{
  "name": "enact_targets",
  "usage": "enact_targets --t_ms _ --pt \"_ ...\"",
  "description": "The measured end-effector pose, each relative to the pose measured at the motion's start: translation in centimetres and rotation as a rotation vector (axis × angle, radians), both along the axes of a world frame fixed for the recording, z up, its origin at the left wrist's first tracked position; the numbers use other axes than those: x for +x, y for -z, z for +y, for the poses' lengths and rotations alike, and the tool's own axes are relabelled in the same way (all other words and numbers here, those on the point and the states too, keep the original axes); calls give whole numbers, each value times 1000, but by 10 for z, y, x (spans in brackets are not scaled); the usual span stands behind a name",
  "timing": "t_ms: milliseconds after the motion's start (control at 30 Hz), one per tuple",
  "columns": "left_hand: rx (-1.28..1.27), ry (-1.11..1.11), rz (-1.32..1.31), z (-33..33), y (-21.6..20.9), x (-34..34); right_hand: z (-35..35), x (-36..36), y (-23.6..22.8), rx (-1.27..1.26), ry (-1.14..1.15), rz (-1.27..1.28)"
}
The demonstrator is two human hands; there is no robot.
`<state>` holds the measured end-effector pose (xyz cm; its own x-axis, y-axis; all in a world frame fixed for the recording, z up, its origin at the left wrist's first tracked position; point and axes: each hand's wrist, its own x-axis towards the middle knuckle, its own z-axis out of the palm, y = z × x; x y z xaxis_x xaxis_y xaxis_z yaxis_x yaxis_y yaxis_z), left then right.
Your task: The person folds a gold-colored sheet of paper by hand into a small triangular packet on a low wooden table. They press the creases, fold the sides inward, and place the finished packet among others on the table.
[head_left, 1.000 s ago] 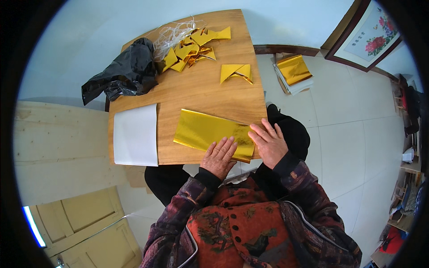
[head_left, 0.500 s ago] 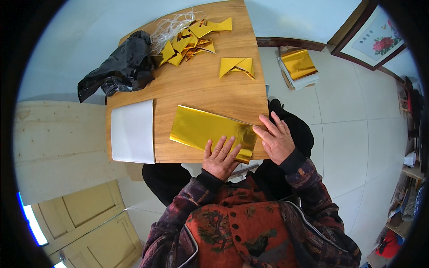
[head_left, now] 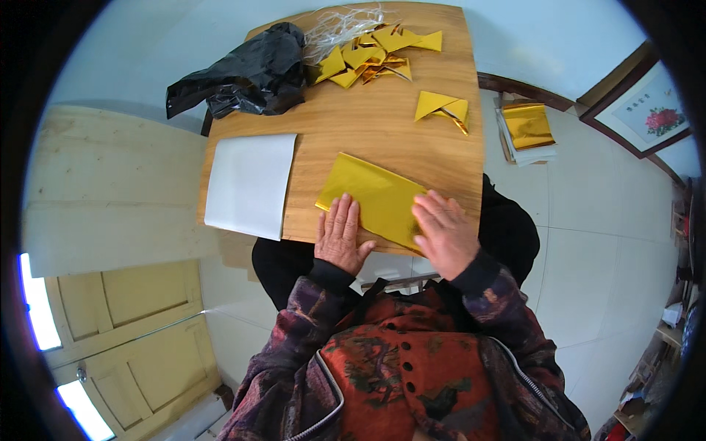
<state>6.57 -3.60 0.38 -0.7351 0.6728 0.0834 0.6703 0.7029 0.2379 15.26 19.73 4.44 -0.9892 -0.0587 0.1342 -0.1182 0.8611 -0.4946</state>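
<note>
A folded sheet of shiny gold foil paper (head_left: 386, 200) lies slantwise near the table's front edge, folded into a long strip. My left hand (head_left: 340, 234) rests flat with its fingertips on the strip's near left corner, fingers stretched. Over the strip's right end lies my right hand (head_left: 446, 231), its fingers stretched out and slightly blurred; it covers that end. Left of the strip is a stack of white-backed sheets (head_left: 248, 184). Farther back on the right sits a folded gold paper piece (head_left: 443, 109) with pointed corners.
A crumpled black plastic bag (head_left: 257, 72) and a heap of folded gold pieces (head_left: 371, 55) occupy the back of the wooden table (head_left: 353, 128), beside clear plastic strands (head_left: 334, 33). On the floor at right, gold sheets (head_left: 528, 125) top a paper pile. A framed picture (head_left: 647, 106) leans nearby.
My left hand has slid left along the gold paper's near edge to its left corner. My right hand has moved in over the right end. The whole view has shifted.
</note>
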Motion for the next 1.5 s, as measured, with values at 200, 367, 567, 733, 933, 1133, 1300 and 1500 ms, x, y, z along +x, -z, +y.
enact_targets --t_ms 200,367,567,733,933,1133,1300,1500 --pt "-150 -52 42 3 17 -6 -79 -11 15 104 -127 -64" --pt "-45 -21 62 2 16 -4 -86 4 34 65 -64 -103" --pt "-48 -4 62 1 13 -4 -70 28 43 213 -9 -75" --pt "-74 -11 41 1 9 -3 -46 54 37 280 9 -77" --pt "-94 -22 21 1 7 -3 -17 84 20 311 77 -133" --pt "-76 -71 26 11 9 2 -36 61 15 220 60 -92" --pt "-99 -75 -8 12 6 0 -67 14 32 141 0 -74" --pt "-110 -96 -47 0 11 -6 -25 57 28 211 88 -133"
